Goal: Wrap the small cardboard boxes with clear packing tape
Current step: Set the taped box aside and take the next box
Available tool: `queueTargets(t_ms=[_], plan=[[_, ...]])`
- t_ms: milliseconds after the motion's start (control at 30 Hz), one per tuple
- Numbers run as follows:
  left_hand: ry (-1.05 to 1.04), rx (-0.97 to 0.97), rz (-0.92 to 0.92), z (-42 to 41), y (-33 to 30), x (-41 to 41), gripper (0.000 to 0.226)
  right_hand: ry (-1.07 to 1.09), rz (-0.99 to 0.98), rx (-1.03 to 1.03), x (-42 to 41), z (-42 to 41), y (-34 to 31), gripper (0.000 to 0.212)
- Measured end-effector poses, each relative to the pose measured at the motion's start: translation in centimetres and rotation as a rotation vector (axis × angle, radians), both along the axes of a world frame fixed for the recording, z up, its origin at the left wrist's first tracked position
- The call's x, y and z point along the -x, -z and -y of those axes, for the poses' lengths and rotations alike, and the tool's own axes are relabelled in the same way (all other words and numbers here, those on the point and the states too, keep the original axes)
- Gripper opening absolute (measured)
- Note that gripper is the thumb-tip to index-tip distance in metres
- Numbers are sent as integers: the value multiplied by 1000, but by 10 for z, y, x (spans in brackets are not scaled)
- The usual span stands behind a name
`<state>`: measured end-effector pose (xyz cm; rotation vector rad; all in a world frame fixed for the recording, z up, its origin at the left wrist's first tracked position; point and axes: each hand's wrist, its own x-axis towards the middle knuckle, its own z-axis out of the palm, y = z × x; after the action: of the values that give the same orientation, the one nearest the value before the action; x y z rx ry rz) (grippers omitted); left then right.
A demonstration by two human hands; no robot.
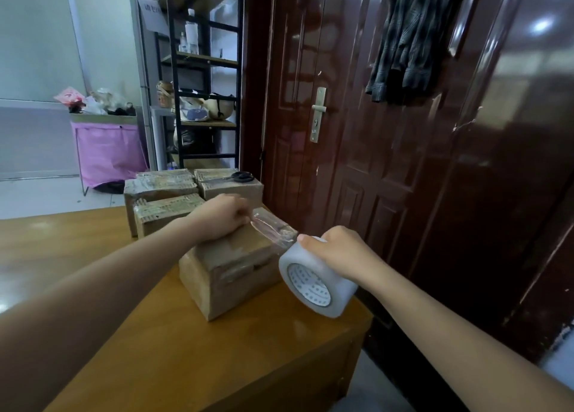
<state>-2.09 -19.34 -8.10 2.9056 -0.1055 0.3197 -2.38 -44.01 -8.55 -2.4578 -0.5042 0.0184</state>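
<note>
Head view | left hand [222, 215] pressing down on cardboard box [230, 271] at desk [192, 349] edge, pinching tape end [270, 229] to anchor it | right hand [338, 253] clamped around clear tape roll [313, 284], held beside box for tension | wrapped boxes [174, 200] stacked behind, scissors [240, 177] on top.

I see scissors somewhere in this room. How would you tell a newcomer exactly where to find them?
Start at the wooden table and look to its far end, where taped cardboard boxes are stacked beside the dark red door. The black-handled scissors lie flat on top of the rear right box, the only dark thing on those brown tops.
</note>
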Motion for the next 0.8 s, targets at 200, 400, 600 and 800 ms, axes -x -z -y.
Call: queueTargets(t_ms=[200, 400, 600, 800], plan=[[-57, -280, -157, 34, -8, 14, 48, 32, -23, 10, -6, -1, 9, 53], [-113, -251, -435, 46, 0, 15, 111, -6, -17, 35, 3, 6, 9, 53], [-141, -251, -413, 48, 4, 21, 122, -39, -122, 71, 14, 0, 4, 51], [-120, -220, -435, 42, -3, 25, 116, -41, -277, 104, 16, -7, -2, 46]])
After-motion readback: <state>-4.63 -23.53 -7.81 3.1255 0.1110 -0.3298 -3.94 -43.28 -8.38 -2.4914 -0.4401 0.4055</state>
